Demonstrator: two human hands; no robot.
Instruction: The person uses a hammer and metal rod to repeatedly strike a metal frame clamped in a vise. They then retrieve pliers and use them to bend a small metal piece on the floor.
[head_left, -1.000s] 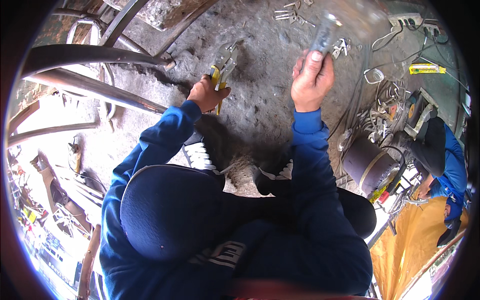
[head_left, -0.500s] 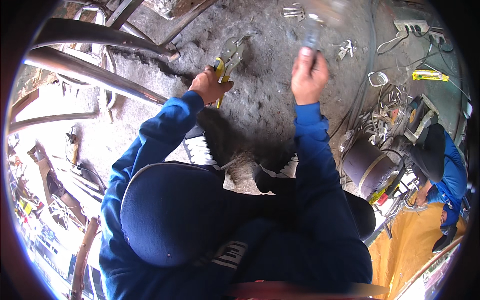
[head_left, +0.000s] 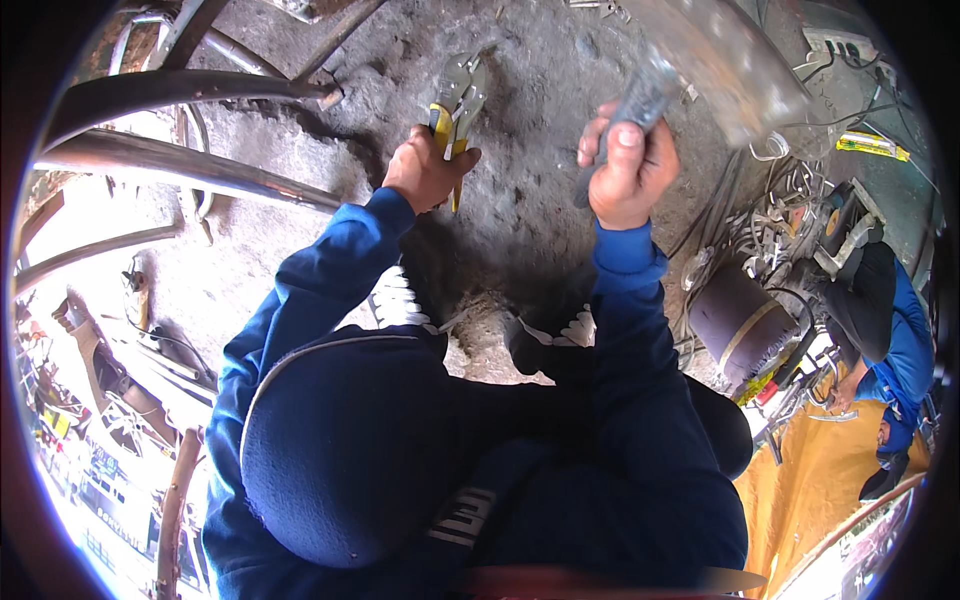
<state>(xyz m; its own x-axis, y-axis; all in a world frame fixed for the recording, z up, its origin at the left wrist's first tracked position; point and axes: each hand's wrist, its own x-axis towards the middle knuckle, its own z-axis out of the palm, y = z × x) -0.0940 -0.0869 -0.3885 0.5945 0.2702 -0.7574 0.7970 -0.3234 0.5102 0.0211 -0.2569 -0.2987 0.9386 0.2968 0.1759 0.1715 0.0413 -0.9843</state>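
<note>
My left hand [head_left: 424, 170] is wrapped round the yellow-gripped handles of locking pliers [head_left: 464, 92], low over the rough grey ground. At the tip of the jaws there seems to be a small thin metal piece, too small to make out well. Raised on the right, my right hand [head_left: 632, 178] grips a hammer [head_left: 728, 65] by its grey handle. Its big, worn metal head is blurred and looms close to the camera, hiding the ground behind it.
Bent metal tubes [head_left: 190, 165] reach in from the left. On the right lie loose metal parts [head_left: 785, 205], cables, a power strip [head_left: 840, 45] and a dark cylinder [head_left: 740, 325]. Another person in blue [head_left: 905, 320] sits at the far right beside an orange sheet [head_left: 805, 470].
The hammer has come up toward the camera, its head now larger and further right. My left hand keeps hold of the pliers with little movement.
</note>
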